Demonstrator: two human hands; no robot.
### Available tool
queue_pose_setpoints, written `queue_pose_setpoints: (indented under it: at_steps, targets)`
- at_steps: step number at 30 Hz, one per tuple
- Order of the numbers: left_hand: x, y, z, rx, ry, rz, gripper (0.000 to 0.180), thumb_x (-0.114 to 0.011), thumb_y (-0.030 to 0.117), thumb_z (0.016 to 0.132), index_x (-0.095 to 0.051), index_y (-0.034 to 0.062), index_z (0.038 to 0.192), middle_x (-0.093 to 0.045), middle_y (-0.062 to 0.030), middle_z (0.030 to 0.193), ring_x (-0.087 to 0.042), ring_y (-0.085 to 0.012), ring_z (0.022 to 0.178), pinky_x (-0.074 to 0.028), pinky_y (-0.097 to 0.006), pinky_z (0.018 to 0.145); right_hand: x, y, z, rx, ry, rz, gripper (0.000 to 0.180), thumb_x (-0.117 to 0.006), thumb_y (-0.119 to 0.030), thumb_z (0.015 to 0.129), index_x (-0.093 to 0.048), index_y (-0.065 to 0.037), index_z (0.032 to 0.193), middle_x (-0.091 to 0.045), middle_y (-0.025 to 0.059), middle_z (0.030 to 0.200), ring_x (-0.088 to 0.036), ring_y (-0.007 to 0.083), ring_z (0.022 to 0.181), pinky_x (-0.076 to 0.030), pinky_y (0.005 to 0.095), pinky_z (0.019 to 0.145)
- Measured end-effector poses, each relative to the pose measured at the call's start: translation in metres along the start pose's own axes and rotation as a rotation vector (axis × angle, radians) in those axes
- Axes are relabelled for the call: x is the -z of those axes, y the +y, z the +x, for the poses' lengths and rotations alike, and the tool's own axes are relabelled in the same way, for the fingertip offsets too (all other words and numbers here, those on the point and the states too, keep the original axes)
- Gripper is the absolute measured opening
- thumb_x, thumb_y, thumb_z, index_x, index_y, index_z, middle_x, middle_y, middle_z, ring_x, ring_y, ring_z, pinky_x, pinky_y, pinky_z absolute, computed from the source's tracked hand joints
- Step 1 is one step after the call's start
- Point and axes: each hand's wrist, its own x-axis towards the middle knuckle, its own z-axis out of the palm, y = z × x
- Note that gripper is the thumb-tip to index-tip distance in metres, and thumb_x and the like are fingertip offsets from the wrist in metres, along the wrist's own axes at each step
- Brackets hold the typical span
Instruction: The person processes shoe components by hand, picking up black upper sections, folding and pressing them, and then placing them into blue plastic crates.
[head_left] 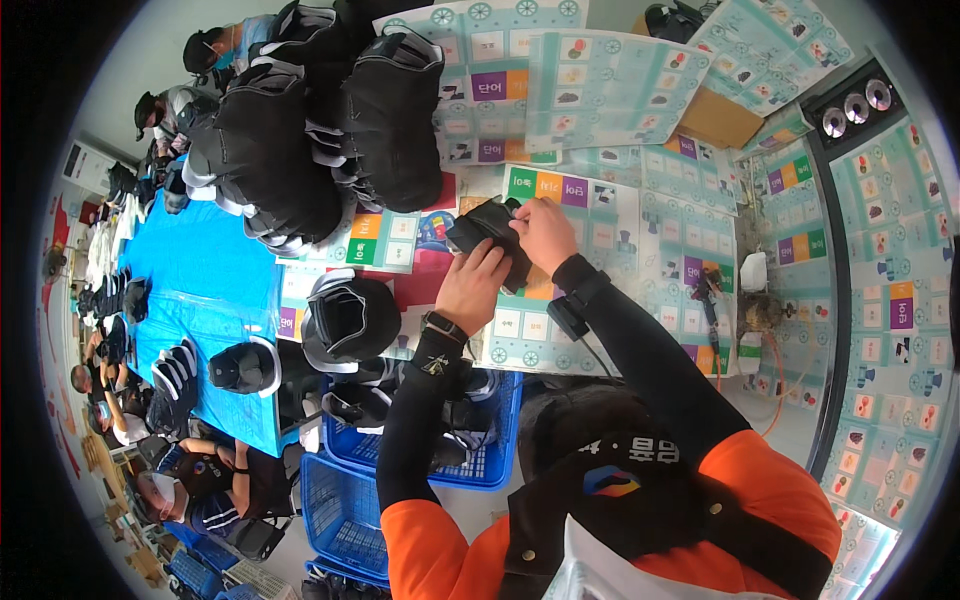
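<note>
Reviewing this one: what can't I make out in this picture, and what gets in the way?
All in the head view:
Underside of the black piece: hidden by its upper side and the left hand.
Green bit: too small, partly covered by the right hand.
Blue basket contents: partly behind the left sleeve.
White heap, far left: too small, bent by the lens.

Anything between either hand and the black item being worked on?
Nothing visible: the left hand and right hand are both on the black item. The nearest single cap sits off to the left, outside their path.
</note>
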Motion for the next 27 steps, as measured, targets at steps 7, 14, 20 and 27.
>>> queue_pose_setpoints:
  at_steps: [7, 14, 20, 27]
  targets:
    - [-0.010, 0.017, -0.034, 0.033, -0.013, 0.029, 0.048, -0.060, 0.011, 0.083, -0.063, 0.0108, 0.131, -0.057, -0.0083, 0.133, -0.048, -0.0297, 0.132, -0.045, -0.044, 0.096, 0.000, 0.016, -0.005, 0.113, -0.315, -0.101, 0.008, -0.065, -0.010, 0.088, -0.064, -0.003, 0.086, -0.066, 0.0175, 0.089, -0.063, 0.0382, 0.092, -0.050, 0.0468, 0.083]
    - [-0.004, 0.014, -0.049, 0.106, 0.057, 0.049, 0.057, -0.058, 0.007, 0.079, -0.059, 0.0120, 0.137, -0.053, -0.0092, 0.142, -0.046, -0.0311, 0.135, -0.045, -0.046, 0.097, 0.013, -0.011, -0.030, 0.187, -0.127, 0.003, 0.018, -0.074, -0.020, 0.086, -0.066, -0.004, 0.090, -0.064, 0.0124, 0.095, -0.060, 0.0369, 0.096, -0.049, 0.0462, 0.085]
    - [-0.012, 0.018, -0.053, 0.086, 0.056, 0.042, 0.055, -0.060, 0.007, 0.078, -0.062, 0.0123, 0.132, -0.051, -0.0103, 0.145, -0.049, -0.0328, 0.129, -0.046, -0.046, 0.096, 0.006, -0.006, -0.021, 0.162, -0.101, 0.043, 0.019, -0.079, -0.019, 0.080, -0.066, -0.007, 0.083, -0.061, 0.0120, 0.093, -0.058, 0.0362, 0.096, -0.048, 0.0449, 0.084]
    - [-0.031, 0.031, -0.081, 0.236, 0.195, -0.130, 0.042, -0.063, 0.009, 0.079, -0.068, 0.0081, 0.121, -0.060, -0.0157, 0.133, -0.057, -0.0335, 0.116, -0.046, -0.046, 0.097, 0.032, 0.030, -0.004, 0.192, -0.052, 0.046, 0.018, -0.080, -0.013, 0.077, -0.064, -0.007, 0.081, -0.058, 0.0107, 0.094, -0.056, 0.0354, 0.099, -0.047, 0.0436, 0.084]
